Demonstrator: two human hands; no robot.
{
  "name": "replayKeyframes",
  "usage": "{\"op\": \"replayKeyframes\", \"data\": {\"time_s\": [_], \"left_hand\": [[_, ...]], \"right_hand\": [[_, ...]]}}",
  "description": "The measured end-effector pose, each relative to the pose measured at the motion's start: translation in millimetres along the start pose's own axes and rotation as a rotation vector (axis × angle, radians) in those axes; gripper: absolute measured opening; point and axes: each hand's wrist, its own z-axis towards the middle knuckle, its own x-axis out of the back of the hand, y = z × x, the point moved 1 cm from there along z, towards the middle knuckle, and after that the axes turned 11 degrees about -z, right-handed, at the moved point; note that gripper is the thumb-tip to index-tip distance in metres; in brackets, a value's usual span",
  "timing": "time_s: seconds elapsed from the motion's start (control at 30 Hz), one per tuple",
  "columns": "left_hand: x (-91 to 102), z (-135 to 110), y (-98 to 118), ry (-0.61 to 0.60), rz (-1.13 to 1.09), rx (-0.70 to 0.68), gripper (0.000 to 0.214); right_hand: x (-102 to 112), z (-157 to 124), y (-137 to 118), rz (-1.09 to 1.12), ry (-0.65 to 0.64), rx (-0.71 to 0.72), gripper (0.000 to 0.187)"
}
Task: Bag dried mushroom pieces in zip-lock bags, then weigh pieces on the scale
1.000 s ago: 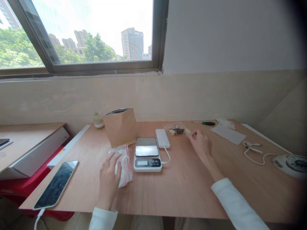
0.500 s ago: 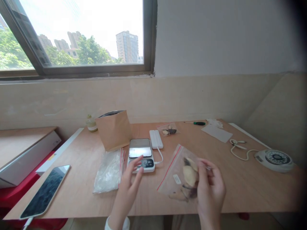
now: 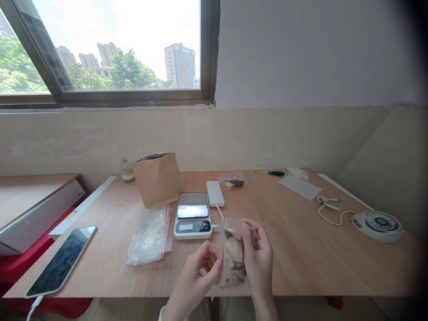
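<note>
My right hand (image 3: 258, 256) grips the top of a clear zip bag (image 3: 233, 252) holding pale and dark dried slices. My left hand (image 3: 197, 276) pinches the bag's lower left edge, in front of the table edge. Just behind the hands stands a digital kitchen scale (image 3: 193, 216) with nothing on its steel plate. A white power bank (image 3: 215, 193) is cabled to it. Farther back lies a smaller zip bag (image 3: 232, 180) with similar dark and pale pieces. A crumpled clear plastic bag (image 3: 150, 236) rests left of the scale.
On the wooden table (image 3: 301, 263) are a kraft paper pouch (image 3: 157, 180), a small bottle (image 3: 126, 170), a phone (image 3: 60, 261), a green-handled screwdriver (image 3: 272, 173), a white sheet (image 3: 299, 187), a white cord (image 3: 329, 209) and a round white device (image 3: 376, 225).
The bag has gone from lying flat in my right hand to hanging upright. My left hand has moved from above the scale onto the bag. A second earlier, the bag was not in view.
</note>
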Motion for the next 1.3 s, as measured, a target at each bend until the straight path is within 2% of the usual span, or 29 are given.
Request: {"op": "replayKeyframes", "data": {"time_s": [0.07,0.13,0.17,0.2,0.27,0.33,0.37,0.43,0.57,0.73,0.87,1.0,1.1,1.2,1.3], "left_hand": [[-2.2,1,-5,0.013,-0.065,-0.024,0.026],[-3.0,2,-9,0.085,-0.108,-0.068,0.028],[-3.2,3,-11,0.137,-0.110,-0.083,0.028],[-3.4,4,-11,0.192,-0.104,-0.094,0.028],[-3.9,6,-11,0.291,-0.103,-0.110,0.029],[-4.2,9,-8,0.347,-0.138,-0.132,0.029],[-4.2,10,-5,0.368,-0.162,-0.141,0.028],[-3.8,11,-1,0.402,-0.210,-0.138,0.027],[-3.0,8,6,0.444,-0.184,-0.147,0.026],[-0.3,5,3,0.409,-0.016,-0.194,0.030],[5.2,5,-1,0.383,0.039,-0.229,0.030],[7.4,4,2,0.388,0.043,-0.258,0.029],[5.1,2,8,0.380,-0.026,-0.241,0.027],[4.2,1,13,0.441,-0.108,-0.220,0.027],[5.6,-1,13,0.434,-0.109,-0.211,0.028]], "right_hand": [[-6,-1,1,-0.046,0.069,0.058,0.049],[-10,-5,0,-0.153,0.217,0.151,0.053],[-12,-8,-1,-0.199,0.252,0.188,0.051],[-13,-11,-3,-0.219,0.219,0.209,0.044],[-15,-17,-9,-0.171,-0.048,0.217,0.028],[-16,-24,-16,-0.082,-0.356,0.220,0.021],[-16,-26,-19,-0.046,-0.451,0.222,0.019],[-14,-27,-23,-0.020,-0.522,0.230,0.017],[-15,-24,-25,-0.052,-0.566,0.249,0.014],[-17,-26,-26,-0.113,-0.572,0.294,0.020],[-17,-23,-21,-0.176,-0.504,0.309,0.022],[-16,-19,-18,-0.136,-0.420,0.245,0.022],[-16,-24,-22,-0.053,-0.484,0.217,0.021],[-18,-30,-27,-0.059,-0.538,0.240,0.018],[-18,-33,-28,-0.086,-0.568,0.245,0.017]]}}
